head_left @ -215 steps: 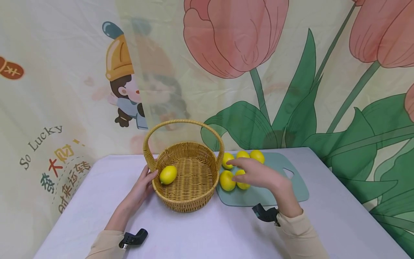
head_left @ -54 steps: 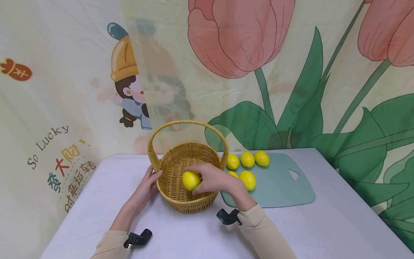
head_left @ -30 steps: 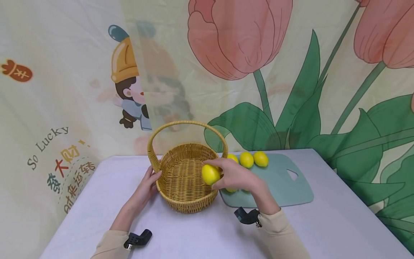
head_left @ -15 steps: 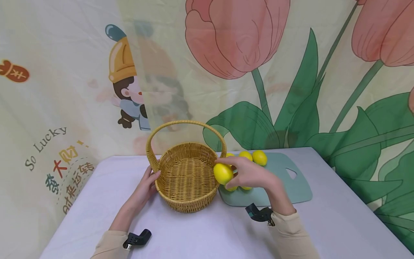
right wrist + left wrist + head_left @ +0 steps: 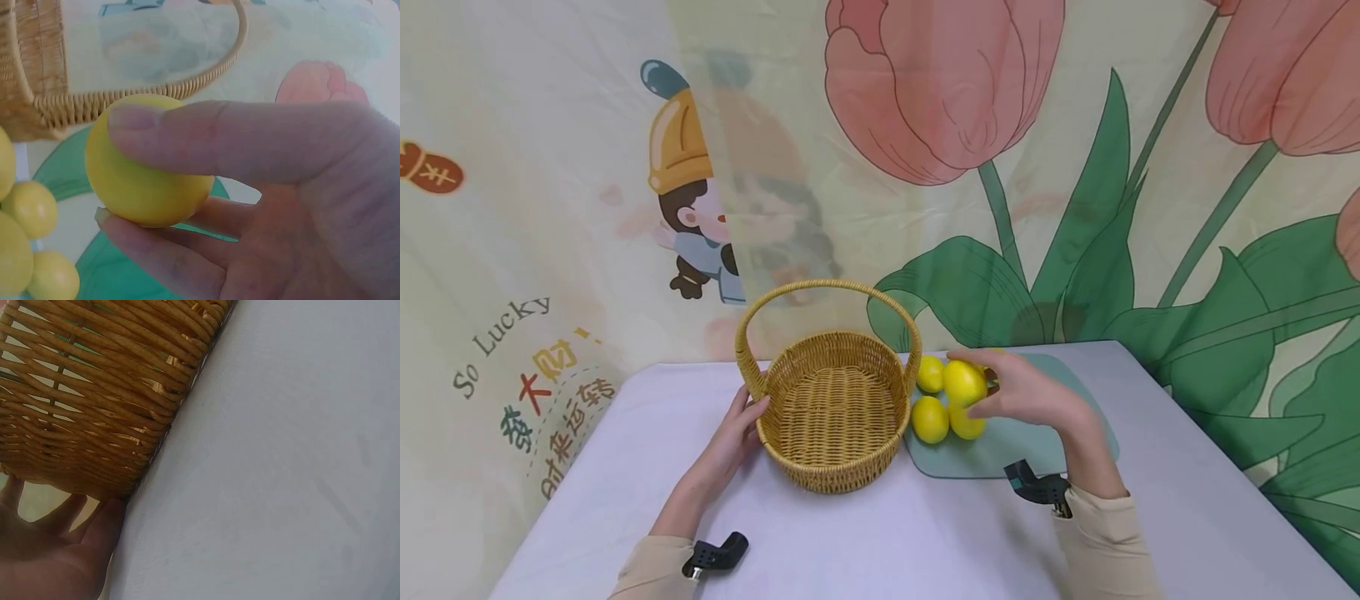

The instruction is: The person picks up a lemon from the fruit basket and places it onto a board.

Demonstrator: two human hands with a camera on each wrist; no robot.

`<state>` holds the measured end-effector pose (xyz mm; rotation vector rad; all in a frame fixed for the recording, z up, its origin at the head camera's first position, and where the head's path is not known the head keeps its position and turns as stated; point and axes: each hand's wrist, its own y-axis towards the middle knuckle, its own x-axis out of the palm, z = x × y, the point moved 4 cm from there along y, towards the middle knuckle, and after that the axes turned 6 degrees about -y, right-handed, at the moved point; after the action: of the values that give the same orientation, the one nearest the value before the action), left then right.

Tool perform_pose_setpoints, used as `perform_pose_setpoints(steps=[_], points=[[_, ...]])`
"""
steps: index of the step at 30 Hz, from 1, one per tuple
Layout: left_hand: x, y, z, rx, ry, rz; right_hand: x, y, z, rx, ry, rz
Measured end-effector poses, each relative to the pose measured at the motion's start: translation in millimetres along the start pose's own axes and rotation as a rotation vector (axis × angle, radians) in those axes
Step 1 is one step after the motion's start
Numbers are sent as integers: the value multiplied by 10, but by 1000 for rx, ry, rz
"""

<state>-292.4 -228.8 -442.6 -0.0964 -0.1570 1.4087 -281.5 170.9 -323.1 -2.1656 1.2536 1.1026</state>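
Observation:
My right hand (image 5: pixel 1026 390) pinches a yellow lemon (image 5: pixel 965 383) between thumb and fingers, above the green cutting board (image 5: pixel 1037 454). In the right wrist view the thumb presses on that lemon (image 5: pixel 144 187), with fingers beneath it. Around it on the board lie other lemons: one lemon (image 5: pixel 930 419) at the front left, another lemon (image 5: pixel 928 373) behind it. A front lemon (image 5: pixel 970 425) is partly covered, and further back the hand hides more. My left hand (image 5: pixel 733 433) holds the wicker basket (image 5: pixel 835 479) at its left side; its fingers (image 5: pixel 62 515) meet the outer wall.
A white cloth (image 5: pixel 850 542) covers the table under basket and board. The basket's tall arched handle (image 5: pixel 827 283) rises over its opening. Behind the table hangs a printed curtain (image 5: pixel 790 167) with tulips and a cartoon figure.
A lemon that lay in the basket has been picked up by my right hand, lifted out and carried right, over the board. My left hand has kept its hold on the basket.

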Motion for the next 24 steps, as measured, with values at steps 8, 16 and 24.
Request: perform_pose_setpoints(steps=[8, 16, 24], points=[[14, -7, -21, 9, -12, -6, -109, -70, 229, 78, -80, 51], [12, -13, -1, 2, -2, 3, -118, -121, 399, 184, -204, -7], [14, -12, 13, 1, -5, -1, -5, -120, 530, 258, -162, -131]])
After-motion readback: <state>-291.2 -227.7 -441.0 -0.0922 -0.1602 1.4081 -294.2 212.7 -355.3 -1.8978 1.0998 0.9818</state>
